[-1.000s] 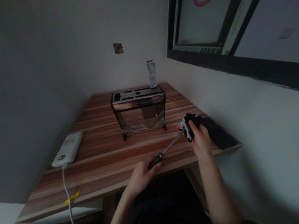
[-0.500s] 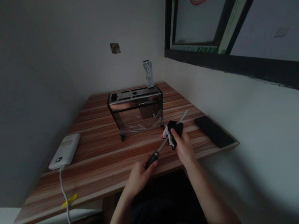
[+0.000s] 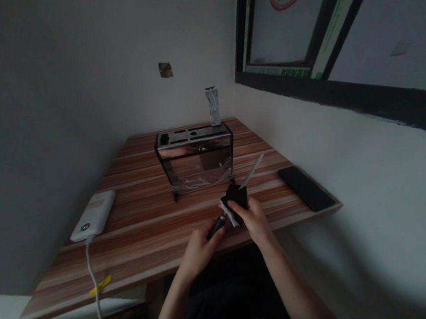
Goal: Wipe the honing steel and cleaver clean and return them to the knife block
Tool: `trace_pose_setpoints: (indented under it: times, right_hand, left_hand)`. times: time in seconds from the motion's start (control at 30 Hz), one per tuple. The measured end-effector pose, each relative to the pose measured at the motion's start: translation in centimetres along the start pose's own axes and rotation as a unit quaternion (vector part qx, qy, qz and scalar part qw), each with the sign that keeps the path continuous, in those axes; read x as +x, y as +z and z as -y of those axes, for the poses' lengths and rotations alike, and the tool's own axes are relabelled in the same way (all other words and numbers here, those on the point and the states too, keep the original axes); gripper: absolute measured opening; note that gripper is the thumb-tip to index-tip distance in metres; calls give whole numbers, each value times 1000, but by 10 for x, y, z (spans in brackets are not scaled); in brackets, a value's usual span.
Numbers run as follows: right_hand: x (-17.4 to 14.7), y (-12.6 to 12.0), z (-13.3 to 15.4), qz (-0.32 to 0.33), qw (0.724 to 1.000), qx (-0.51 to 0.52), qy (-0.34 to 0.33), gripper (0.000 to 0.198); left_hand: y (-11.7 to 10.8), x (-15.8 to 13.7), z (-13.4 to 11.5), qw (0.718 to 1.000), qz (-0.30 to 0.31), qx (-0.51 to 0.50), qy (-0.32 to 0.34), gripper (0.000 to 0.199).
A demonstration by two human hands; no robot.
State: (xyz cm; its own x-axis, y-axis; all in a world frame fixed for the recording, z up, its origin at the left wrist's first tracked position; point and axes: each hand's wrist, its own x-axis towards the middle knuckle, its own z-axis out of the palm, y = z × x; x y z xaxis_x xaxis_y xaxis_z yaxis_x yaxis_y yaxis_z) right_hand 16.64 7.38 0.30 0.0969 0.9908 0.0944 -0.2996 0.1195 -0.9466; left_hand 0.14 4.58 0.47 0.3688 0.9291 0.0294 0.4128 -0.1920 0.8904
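Observation:
My left hand [image 3: 201, 244] is closed around the black handle of a honing steel [image 3: 252, 169], whose slim grey rod points away to the upper right. My right hand [image 3: 252, 217] pinches a black and white cloth [image 3: 235, 196] wrapped about the rod, close to the handle. Past the cloth the rod's far part shows bare. Just behind both hands stands a knife block [image 3: 197, 153] with clear sides and a slotted top. A grey upright piece [image 3: 213, 106], whose kind I cannot make out, rises from the block's right end.
The wood-grain table [image 3: 138, 213] meets walls at the back and right. On its left lies a white power bank [image 3: 94, 215] with a cable [image 3: 90, 269] hanging over the front edge, near yellow tape [image 3: 100, 285]. A black phone [image 3: 306, 187] rests near the right edge.
My right hand has slid the cloth down the rod toward the handle, so more of the rod's far end shows. My left hand has stayed nearly still on the handle.

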Motion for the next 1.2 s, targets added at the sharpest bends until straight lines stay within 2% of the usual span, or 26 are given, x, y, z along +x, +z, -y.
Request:
trace_pose_setpoints:
  times: [0.1,0.27,0.43,0.67,0.9,1.2]
  right_hand:
    - [9,-8,12,-35,999,10,-10,33]
    - [28,-31,28,-83,994,27,-72,28]
    - [46,-51,38,-146,981,37,-121,33]
    - [50,-54,48,-169,969,69,-166,29]
    - [36,-37,31,-144,977,86,-130,27]
    - [-5,12,0,-5,1000,24,-2,32]
  left_hand:
    - [0,0,-2,1000,4,20,7,37]
    - [-2,-1,-5,999,27,34,-4,36]
    - [-1,-2,-6,999,32,41,3,35]
    - [-4,-3,-2,997,47,58,8,36]
    - [-5,-3,-3,998,47,47,-1,35]
    - [-3,-2,-3,1000,-3,4,-2,36]
